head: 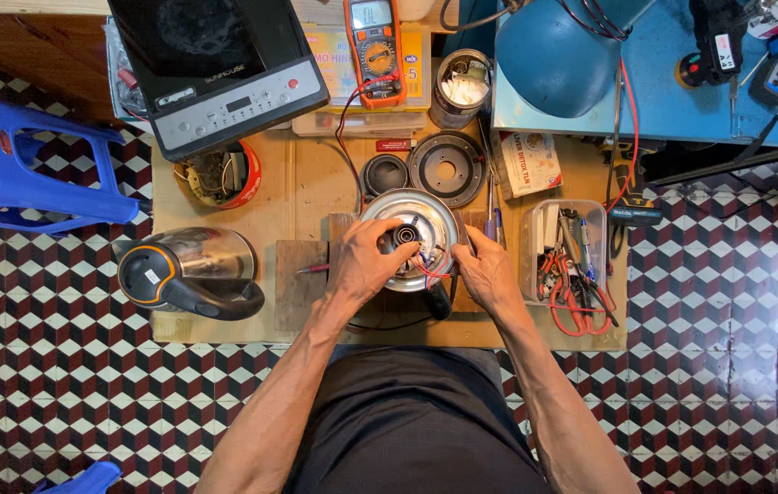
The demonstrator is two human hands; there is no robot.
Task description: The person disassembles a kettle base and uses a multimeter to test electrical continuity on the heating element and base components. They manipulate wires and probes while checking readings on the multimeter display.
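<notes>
Starting at the far left, a blue plastic stool (27, 165) stands on the checkered floor tiles beside your low wooden work board (316, 187). On the board's left part a stainless-steel electric kettle with a black handle (189, 273) lies on its side, below a black induction cooktop with a silver control panel (219, 69). Your left hand (366, 261) rests on the round, shiny metal kettle base with red wires (410, 240) at the middle of the board, its fingertips pinched around the small black connector (402, 238) at the centre of that base. Just behind the base lie a black ring-shaped plastic cover (446, 169) and an orange digital multimeter (373, 50). Your right hand (488, 273) presses against the base's right rim, fingers curled onto the edge; you cannot tell whether it holds anything else. Further right sits a clear plastic box of red-handled tools (564, 261).
</notes>
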